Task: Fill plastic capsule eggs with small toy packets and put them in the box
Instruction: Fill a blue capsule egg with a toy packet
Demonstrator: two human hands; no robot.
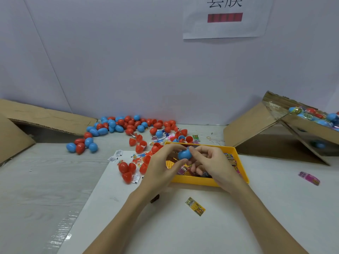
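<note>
step: closing up a blue capsule egg [185, 154], as far as I can judge. It's held between both hands just above the far end of the yellow tray [194, 180], which sits mid-tabletop.

left hand [161, 165]: fingers curled around the egg's left side, thumb underneath, fingertips on top.

right hand [211, 162]: pinching the egg's right end with thumb and forefinger, the other fingers loosely curled below it. I can't tell whether a packet is already inside or whether the halves are fully seated, since the fingers cover the seam.

supplies: toy packets [231, 160] lie in the tray along its right wall. Loose red and blue eggs [128, 125] are heaped toward the far edge of the tabletop, with open red halves [139, 149] just left of the tray.

box: the cardboard box [300, 129] at the far right corner, tipped on its side, already holds wrapped eggs [315, 114]. That's where this one goes.

strays: a yellow packet [195, 208] sits on the white sheet near the front edge, a pink packet [309, 178] toward the right edge.

how I'd do it: line the rims up square, tuck any packet corner in so it doesn't get pinched in the seam, then squeeze straight along the long axis until it snaps. Press off-centre and the halves will probably skid apart.
</note>
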